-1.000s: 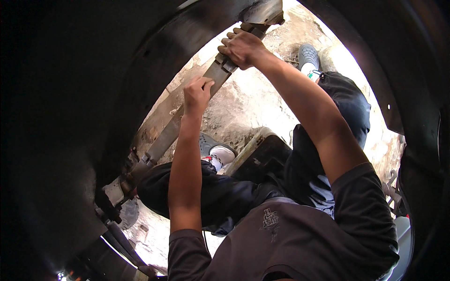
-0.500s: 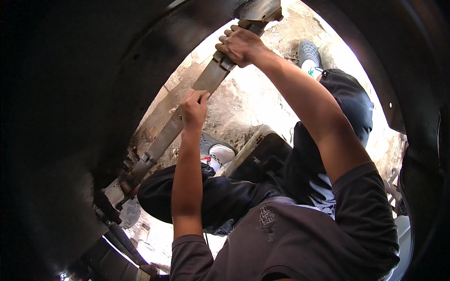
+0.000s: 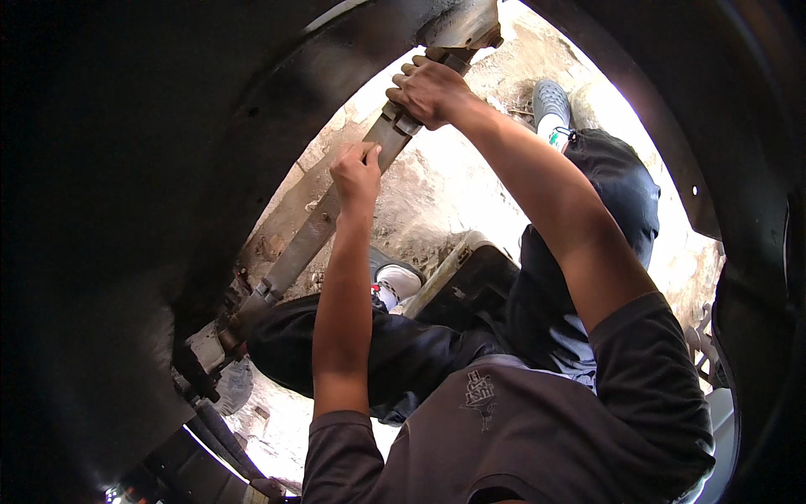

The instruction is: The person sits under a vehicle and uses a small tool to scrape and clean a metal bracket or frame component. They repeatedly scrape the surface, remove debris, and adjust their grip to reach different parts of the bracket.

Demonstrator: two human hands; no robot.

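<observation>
A long grey leaf spring (image 3: pixel 302 244) slants from the lower left to the top middle, with a metal clip (image 3: pixel 401 120) around its upper part. Just above that clip, my right hand (image 3: pixel 430 92) is wrapped over the spring, fingers curled round its far edge. Lower down, my left hand (image 3: pixel 356 175) is a closed fist against the spring, the thumb pressed on the bent fingers. Whatever it may grip is hidden behind the fingers. A second clip (image 3: pixel 267 291) sits near the spring's lower end, which meets a dirty joint (image 3: pixel 227 336).
A dark, curved wheel-arch panel (image 3: pixel 109 210) surrounds the opening. At the top, a grey metal bracket (image 3: pixel 466 25) meets the spring. A black, box-like object (image 3: pixel 474 281) stands between my legs on dusty ground. Dark hoses or rods (image 3: pixel 222 437) run at lower left.
My left fist has slid up along the spring, closer to my right hand. The right hand keeps its grip above the clip. The whole view has shifted slightly.
</observation>
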